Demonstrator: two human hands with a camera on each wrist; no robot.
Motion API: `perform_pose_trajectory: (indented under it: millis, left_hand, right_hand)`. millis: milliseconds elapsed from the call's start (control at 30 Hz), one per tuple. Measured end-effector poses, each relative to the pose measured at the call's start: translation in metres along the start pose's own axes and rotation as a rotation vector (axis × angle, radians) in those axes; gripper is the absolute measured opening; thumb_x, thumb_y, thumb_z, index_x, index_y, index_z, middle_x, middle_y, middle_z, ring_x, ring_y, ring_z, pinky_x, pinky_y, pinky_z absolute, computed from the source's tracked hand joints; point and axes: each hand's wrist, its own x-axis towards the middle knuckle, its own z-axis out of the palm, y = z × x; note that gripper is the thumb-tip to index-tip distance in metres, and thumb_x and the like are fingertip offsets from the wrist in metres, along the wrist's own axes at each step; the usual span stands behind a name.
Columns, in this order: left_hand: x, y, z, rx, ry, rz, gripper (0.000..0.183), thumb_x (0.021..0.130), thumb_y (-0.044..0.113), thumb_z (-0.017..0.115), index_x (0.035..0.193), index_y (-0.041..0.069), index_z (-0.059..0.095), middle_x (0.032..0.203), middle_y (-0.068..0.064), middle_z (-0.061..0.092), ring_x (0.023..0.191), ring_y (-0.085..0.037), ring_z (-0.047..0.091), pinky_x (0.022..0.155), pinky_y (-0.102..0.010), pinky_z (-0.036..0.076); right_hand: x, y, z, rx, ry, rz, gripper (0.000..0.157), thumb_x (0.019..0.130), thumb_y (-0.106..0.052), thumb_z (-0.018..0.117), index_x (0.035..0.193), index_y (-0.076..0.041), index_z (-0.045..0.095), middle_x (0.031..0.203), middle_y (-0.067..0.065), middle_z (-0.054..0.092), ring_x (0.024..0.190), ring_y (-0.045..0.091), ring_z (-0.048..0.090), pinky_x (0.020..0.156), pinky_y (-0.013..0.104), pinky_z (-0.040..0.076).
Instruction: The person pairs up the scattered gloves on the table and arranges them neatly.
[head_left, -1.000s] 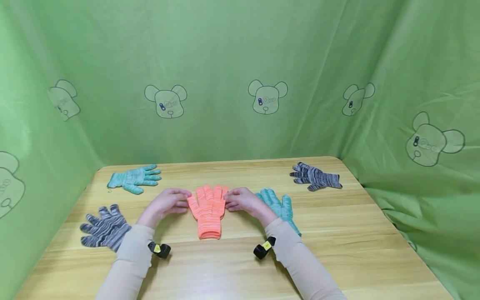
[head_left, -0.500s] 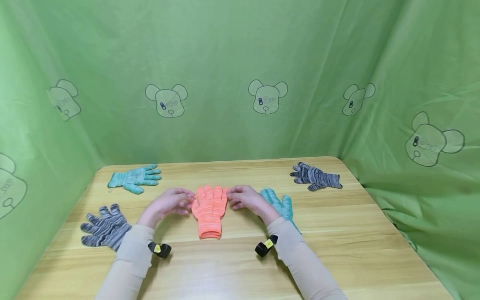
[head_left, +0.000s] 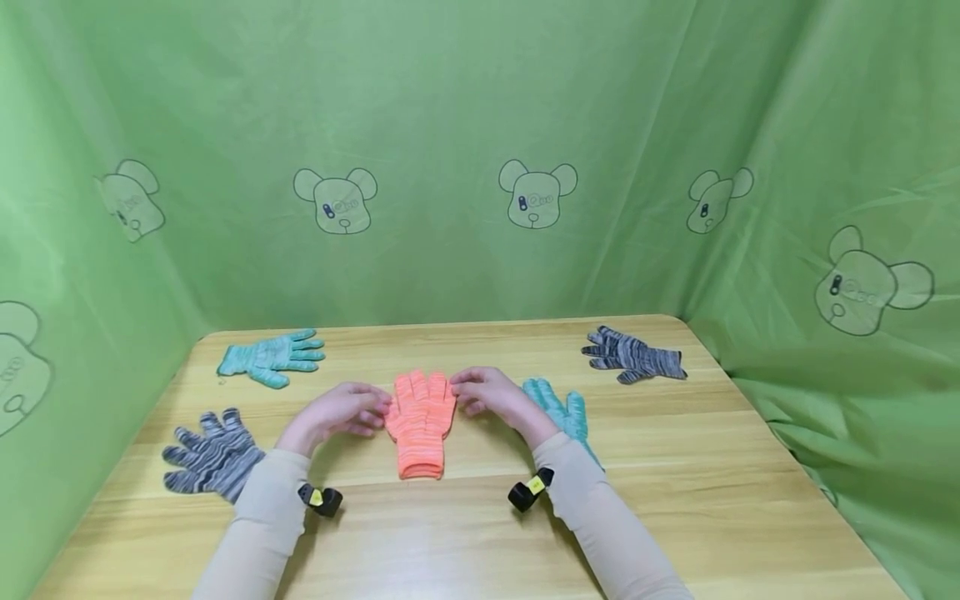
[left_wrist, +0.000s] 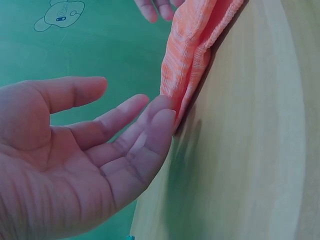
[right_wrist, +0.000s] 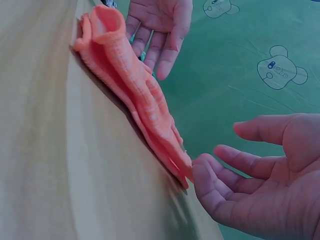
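Working from afar, I judge the step to be aligning the orange gloves (head_left: 422,429), lying on the worktop (head_left: 405,542) between the fingers of my left hand (head_left: 341,412) and right hand (head_left: 495,397), loosely extended, gripping nothing; next likely calls for light inward pressure.

The orange gloves (head_left: 422,429) are matt, ribbed knit cloth. The 2 teal gloves (head_left: 273,358) and 2 grey-striped gloves (head_left: 213,457) look like similar soft, matt knit. The table (head_left: 690,517) has a smooth wood-grain top, faintly glossy toward its front. The green curtain (head_left: 442,100) is creased cloth with a dull sheen. The sleeves (head_left: 262,517) are smooth, matt fabric; the black wrist devices (head_left: 328,502) look plastic.
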Motion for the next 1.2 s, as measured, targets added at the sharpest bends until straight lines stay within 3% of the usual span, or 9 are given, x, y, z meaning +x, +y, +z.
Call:
perform_pose_trajectory:
  millis: [200, 400, 567, 833, 1000, 1200]
  left_hand:
    - [0.009, 0.007, -0.001, 0.018, 0.097, -0.021, 0.04, 0.097, 0.012, 0.052, 0.132, -0.008, 0.048, 0.105, -0.015, 0.066, 0.079, -0.014, 0.062, 0.073, -0.028, 0.056]
    - [0.025, 0.019, 0.002, 0.156, 0.164, -0.059, 0.039, 0.096, 0.015, 0.055, 0.13, -0.002, 0.052, 0.089, -0.008, 0.064, 0.07, -0.012, 0.058, 0.062, -0.023, 0.049]
    - [0.035, 0.023, 0.005, 0.244, 0.17, -0.1, 0.041, 0.094, 0.013, 0.057, 0.132, -0.001, 0.053, 0.072, -0.001, 0.058, 0.059, -0.008, 0.052, 0.056, -0.021, 0.046]
    - [0.047, 0.021, 0.005, 0.248, 0.156, -0.1, 0.036, 0.093, 0.009, 0.056, 0.127, -0.003, 0.056, 0.074, -0.001, 0.057, 0.063, -0.009, 0.051, 0.055, -0.02, 0.044]
    - [0.051, 0.021, 0.005, 0.234, 0.16, -0.119, 0.035, 0.093, 0.008, 0.055, 0.127, -0.002, 0.056, 0.074, -0.001, 0.056, 0.064, -0.01, 0.05, 0.055, -0.021, 0.043]
    - [0.054, 0.021, 0.004, 0.204, 0.167, -0.119, 0.031, 0.093, 0.006, 0.055, 0.122, -0.004, 0.057, 0.076, -0.002, 0.057, 0.064, -0.009, 0.05, 0.055, -0.02, 0.043]
  right_hand:
    - [0.013, -0.006, -0.002, -0.119, 0.015, -0.054, 0.037, 0.095, -0.017, 0.059, 0.128, 0.002, 0.057, 0.122, 0.019, 0.062, 0.104, 0.031, 0.063, 0.086, 0.041, 0.055]
    - [0.032, -0.013, 0.0, -0.282, 0.062, -0.081, 0.037, 0.092, -0.017, 0.061, 0.124, 0.0, 0.061, 0.115, 0.015, 0.064, 0.098, 0.023, 0.06, 0.083, 0.035, 0.053]
    - [0.043, -0.013, 0.005, -0.404, 0.09, -0.064, 0.035, 0.088, -0.015, 0.065, 0.119, 0.001, 0.063, 0.114, 0.015, 0.065, 0.101, 0.023, 0.059, 0.09, 0.036, 0.051]
    - [0.05, -0.011, 0.01, -0.465, 0.11, -0.02, 0.032, 0.088, -0.015, 0.066, 0.116, 0.001, 0.064, 0.118, 0.016, 0.065, 0.105, 0.026, 0.059, 0.096, 0.04, 0.05]
    - [0.052, -0.01, 0.012, -0.467, 0.111, 0.021, 0.031, 0.088, -0.015, 0.067, 0.115, 0.0, 0.065, 0.116, 0.015, 0.066, 0.094, 0.021, 0.059, 0.083, 0.032, 0.051]
    - [0.053, -0.009, 0.013, -0.44, 0.129, 0.014, 0.02, 0.088, -0.012, 0.066, 0.105, -0.002, 0.067, 0.104, 0.011, 0.065, 0.075, 0.015, 0.052, 0.062, 0.023, 0.044]
